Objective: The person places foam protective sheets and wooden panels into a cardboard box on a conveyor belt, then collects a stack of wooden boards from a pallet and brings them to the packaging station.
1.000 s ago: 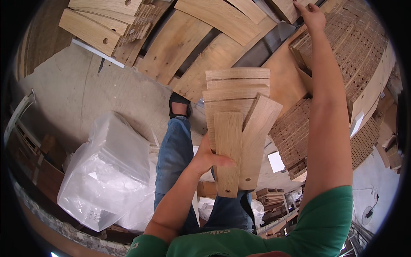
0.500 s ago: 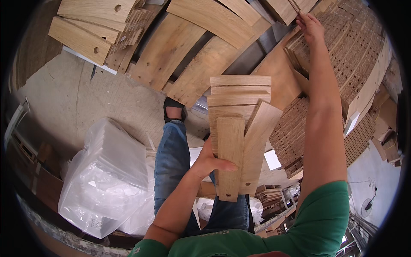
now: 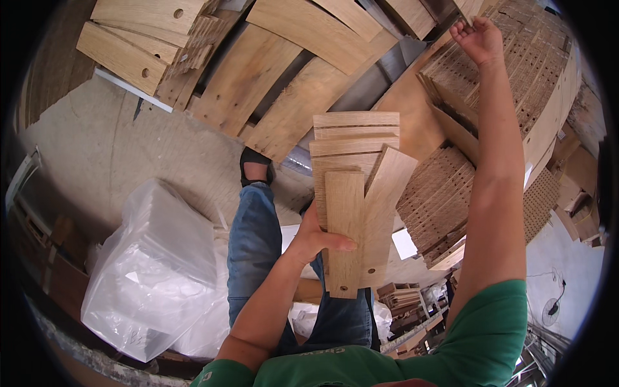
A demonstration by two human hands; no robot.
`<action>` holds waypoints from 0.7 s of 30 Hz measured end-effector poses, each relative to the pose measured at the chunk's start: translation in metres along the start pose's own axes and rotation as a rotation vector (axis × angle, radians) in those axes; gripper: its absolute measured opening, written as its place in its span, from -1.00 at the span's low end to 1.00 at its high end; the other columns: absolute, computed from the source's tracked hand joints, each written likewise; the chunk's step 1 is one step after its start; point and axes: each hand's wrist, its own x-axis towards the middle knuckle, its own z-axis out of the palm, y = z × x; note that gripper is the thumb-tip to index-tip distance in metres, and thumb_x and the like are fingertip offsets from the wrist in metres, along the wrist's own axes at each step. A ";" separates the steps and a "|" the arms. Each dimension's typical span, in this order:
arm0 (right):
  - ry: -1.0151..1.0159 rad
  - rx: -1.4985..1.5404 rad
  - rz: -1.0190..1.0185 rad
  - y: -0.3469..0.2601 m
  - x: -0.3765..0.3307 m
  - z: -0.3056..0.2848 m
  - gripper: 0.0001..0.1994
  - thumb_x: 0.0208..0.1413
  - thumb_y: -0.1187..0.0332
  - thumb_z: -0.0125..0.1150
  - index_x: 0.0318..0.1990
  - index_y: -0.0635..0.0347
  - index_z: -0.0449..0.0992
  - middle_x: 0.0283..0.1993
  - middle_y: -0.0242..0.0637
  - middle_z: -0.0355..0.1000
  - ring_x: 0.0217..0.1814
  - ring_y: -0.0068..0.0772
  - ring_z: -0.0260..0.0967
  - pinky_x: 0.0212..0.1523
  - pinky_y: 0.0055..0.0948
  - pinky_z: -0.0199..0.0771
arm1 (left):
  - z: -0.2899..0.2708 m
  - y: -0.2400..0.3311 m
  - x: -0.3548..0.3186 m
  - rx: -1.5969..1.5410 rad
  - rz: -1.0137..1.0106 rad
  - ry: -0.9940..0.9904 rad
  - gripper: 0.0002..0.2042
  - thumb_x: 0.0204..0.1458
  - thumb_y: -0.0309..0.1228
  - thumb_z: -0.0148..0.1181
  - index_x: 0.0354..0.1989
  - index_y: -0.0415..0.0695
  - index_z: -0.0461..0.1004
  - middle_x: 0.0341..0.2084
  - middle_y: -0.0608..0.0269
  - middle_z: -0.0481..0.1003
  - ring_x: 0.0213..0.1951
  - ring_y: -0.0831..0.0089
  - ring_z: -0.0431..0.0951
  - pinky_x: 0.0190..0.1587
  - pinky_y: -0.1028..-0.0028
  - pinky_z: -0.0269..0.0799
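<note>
My left hand is closed round a bunch of light wooden boards, its thumb pressed across the front one. The boards are fanned out, and the two front ones each show a small round hole near the lower end. Far up at the right, my right hand is raised with curled fingers, pinching the lower end of another wooden board. The top edge of the picture cuts off most of that board.
Stacks of drilled boards stand at the right under my right arm. Wide planks lie ahead over dark gaps. More boards with holes are piled far left. A plastic-wrapped bundle sits at the left on the concrete floor.
My right hand has moved a little to the right and turned, and the board in it has shifted right. The boards in my left hand sit slightly further left in view.
</note>
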 end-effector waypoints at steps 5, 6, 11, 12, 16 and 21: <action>-0.086 0.044 -0.107 -0.027 0.020 -0.006 -0.71 0.08 0.20 0.12 -0.28 0.30 0.43 -0.47 -0.23 0.35 -0.43 -0.34 0.30 -0.37 -0.31 0.43 | 0.005 0.001 -0.002 0.027 -0.014 -0.039 -0.32 -0.60 -0.56 0.35 -0.08 -0.28 0.33 -0.25 0.21 0.46 -0.18 0.40 0.44 -0.11 0.44 0.33; -0.058 0.049 -0.106 -0.029 0.013 0.010 -0.74 0.10 0.20 0.09 -0.31 0.26 0.41 -0.50 -0.25 0.30 -0.48 -0.37 0.24 -0.40 -0.33 0.41 | 0.002 -0.001 -0.001 0.028 -0.025 -0.049 -0.25 -0.60 -0.57 0.36 -0.01 -0.26 0.27 -0.20 0.21 0.43 -0.12 0.39 0.41 -0.07 0.43 0.31; -0.123 0.067 -0.113 -0.058 -0.024 0.030 -0.78 0.12 0.23 0.07 -0.26 0.22 0.39 -0.43 -0.22 0.33 -0.43 -0.33 0.27 -0.38 -0.23 0.40 | -0.008 -0.002 -0.004 0.041 0.000 -0.057 -0.27 -0.56 -0.59 0.36 0.00 -0.27 0.27 -0.19 0.19 0.45 -0.14 0.36 0.44 -0.09 0.42 0.35; -0.184 0.046 -0.101 -0.063 -0.033 0.027 -0.79 0.13 0.26 0.05 -0.33 0.24 0.36 -0.47 -0.23 0.29 -0.44 -0.34 0.24 -0.33 -0.26 0.40 | -0.008 0.000 -0.008 0.031 -0.004 -0.044 -0.30 -0.54 -0.58 0.34 -0.02 -0.27 0.29 -0.20 0.18 0.46 -0.15 0.35 0.45 -0.11 0.42 0.37; -0.274 -0.006 -0.051 -0.075 -0.117 0.063 -0.75 0.16 0.30 0.03 -0.46 0.29 0.27 -0.55 -0.29 0.18 -0.49 -0.38 0.16 -0.30 -0.30 0.41 | -0.028 -0.005 -0.034 -0.061 0.027 0.001 -0.36 -0.49 -0.58 0.27 -0.04 -0.30 0.31 -0.20 0.14 0.46 -0.18 0.32 0.48 -0.13 0.41 0.39; -0.227 0.108 0.018 -0.090 -0.175 0.051 -0.73 0.14 0.26 0.06 -0.40 0.32 0.27 -0.53 -0.29 0.15 -0.50 -0.38 0.14 -0.34 -0.31 0.42 | -0.035 0.001 -0.113 -0.100 0.194 0.117 -0.34 -0.53 -0.57 0.21 -0.02 -0.31 0.29 -0.20 0.11 0.46 -0.17 0.27 0.48 -0.12 0.39 0.40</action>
